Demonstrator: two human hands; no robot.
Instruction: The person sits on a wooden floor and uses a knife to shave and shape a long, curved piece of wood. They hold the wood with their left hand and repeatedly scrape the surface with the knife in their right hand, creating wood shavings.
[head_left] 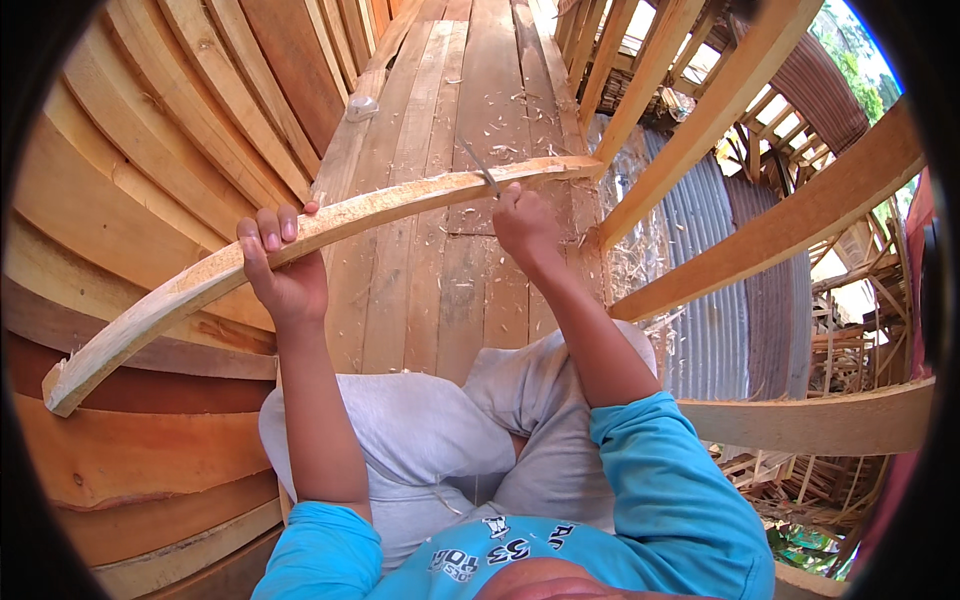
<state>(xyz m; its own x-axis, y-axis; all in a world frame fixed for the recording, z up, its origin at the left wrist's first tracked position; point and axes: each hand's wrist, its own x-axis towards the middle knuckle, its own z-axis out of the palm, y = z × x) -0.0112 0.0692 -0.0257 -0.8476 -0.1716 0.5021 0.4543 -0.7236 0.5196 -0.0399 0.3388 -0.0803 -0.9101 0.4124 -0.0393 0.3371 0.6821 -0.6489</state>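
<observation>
A long, curved wooden beam (400, 200) runs across in front of me, from the near left up to the far right. My left hand (283, 255) is closed around its underside and edge, fingers over the top, left of the middle. In my right hand (524, 222) is a knife (482, 168), its thin grey blade lying across the beam near the far end and pointing up and to the left. The fist hides the knife's handle. Pale, freshly cut wood shows along the beam's upper face.
Wood shavings lie scattered on the plank floor (410, 280). A curved wall of planks (150, 215) rises at the left. Upright wooden ribs (720, 95) stand at the right, with corrugated metal sheets (715, 310) beyond them. A small clear container (362, 108) sits by the left wall.
</observation>
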